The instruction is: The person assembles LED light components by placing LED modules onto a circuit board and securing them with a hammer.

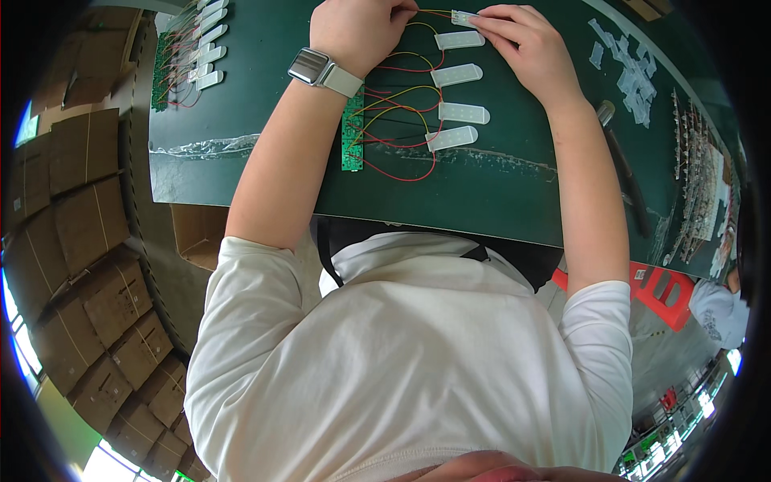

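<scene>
My right hand [530, 52] pinches a small white LED board [463, 18] between thumb and fingers near the far edge of the view. Thin red and yellow wires [434, 11] run from that piece to my left hand [359, 34], whose closed fingertips grip them; the view's top edge cuts off part of this hand. Below my left wrist lies a long green circuit board [352, 135], partly hidden by it. Red, yellow and black wires link the board to several white LED strips with rounded ends, such as the nearest one [452, 139], lying in a column to its right.
At the far left lies another green board [161, 72] with wired white strips. Clear plastic pieces [636, 84] are heaped at the right, near a dark-handled tool [625, 169] and rows of small parts [689, 181]. Cardboard boxes [84, 153] stack beside the green table [490, 197]; a red stool [662, 296] stands right.
</scene>
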A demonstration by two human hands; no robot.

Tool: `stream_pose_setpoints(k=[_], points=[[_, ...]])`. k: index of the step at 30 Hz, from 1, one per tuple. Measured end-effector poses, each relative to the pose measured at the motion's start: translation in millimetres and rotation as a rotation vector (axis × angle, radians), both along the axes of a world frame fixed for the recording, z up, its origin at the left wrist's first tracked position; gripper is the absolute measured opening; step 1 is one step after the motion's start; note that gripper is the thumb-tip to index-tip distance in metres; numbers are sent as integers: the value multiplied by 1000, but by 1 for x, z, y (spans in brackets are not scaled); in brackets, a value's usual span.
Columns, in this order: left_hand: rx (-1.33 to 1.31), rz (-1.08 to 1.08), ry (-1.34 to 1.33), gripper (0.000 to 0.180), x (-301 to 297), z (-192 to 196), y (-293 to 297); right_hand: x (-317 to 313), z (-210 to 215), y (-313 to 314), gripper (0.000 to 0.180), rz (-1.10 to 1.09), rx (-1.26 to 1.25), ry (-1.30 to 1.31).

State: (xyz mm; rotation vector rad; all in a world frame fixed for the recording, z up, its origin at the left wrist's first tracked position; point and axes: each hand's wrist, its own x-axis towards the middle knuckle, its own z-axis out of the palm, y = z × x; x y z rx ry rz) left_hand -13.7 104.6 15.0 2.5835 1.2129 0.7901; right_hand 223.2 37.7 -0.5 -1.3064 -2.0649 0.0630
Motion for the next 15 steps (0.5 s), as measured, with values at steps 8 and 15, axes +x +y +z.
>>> stream_pose_setpoints(k=[8, 15], points=[[82, -14, 67, 12, 1, -4, 0, -3, 5, -2, 17, -10, 5, -42], [88, 27, 80, 13, 7, -4, -1, -8, 12, -3, 18, -8, 52, -126]])
